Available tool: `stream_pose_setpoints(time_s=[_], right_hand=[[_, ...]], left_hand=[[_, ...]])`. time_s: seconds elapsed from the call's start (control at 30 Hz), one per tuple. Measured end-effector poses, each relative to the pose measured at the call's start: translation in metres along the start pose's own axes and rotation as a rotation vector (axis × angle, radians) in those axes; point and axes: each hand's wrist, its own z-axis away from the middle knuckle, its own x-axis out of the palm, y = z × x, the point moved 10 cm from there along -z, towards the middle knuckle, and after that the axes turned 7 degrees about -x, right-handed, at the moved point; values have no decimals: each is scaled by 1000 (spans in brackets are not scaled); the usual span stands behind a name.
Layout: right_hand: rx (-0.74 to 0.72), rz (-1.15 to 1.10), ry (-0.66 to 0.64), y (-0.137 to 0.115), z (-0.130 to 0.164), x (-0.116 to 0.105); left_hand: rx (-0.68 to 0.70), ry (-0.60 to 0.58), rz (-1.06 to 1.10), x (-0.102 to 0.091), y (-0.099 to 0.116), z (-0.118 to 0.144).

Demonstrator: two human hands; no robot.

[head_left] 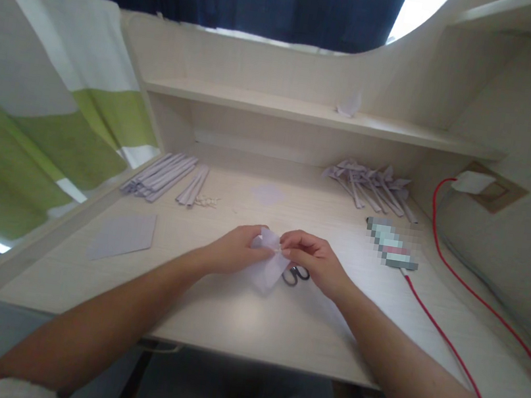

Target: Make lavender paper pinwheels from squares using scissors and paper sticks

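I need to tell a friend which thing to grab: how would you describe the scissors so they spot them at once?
On the pale desk, look at the front middle, where the two hands pinch a small white paper. The scissors lie flat just under the right hand, beside that paper. They are the only dark thing there, two black loop handles.

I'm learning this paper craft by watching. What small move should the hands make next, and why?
Probably press the pinch tighter: the left hand and right hand both grip the pale paper piece at its top, above the desk, so the gathered fold seems unfinished.
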Motion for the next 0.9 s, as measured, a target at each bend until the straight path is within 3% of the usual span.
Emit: stream_pose_setpoints(time_s=[0.2,0.3,0.47,0.63,0.77,0.9], right_hand=[[-126,127,-102,-7,0,4],[-109,100,-136,-4,1,6],[-76,99,-192,-1,4,14],[-19,125,-208,3,8,21],[14,86,-158,9,7,18],[85,55,-45,17,5,8]], left_hand=[[3,-138,-28,10,3,2],[-18,-211,-15,14,1,4],[-98,-227,-44,11,-11,9],[-152,-155,-69,3,-18,9],[-64,-137,28,3,-11,4],[-31,43,22,-13,-10,-1]])
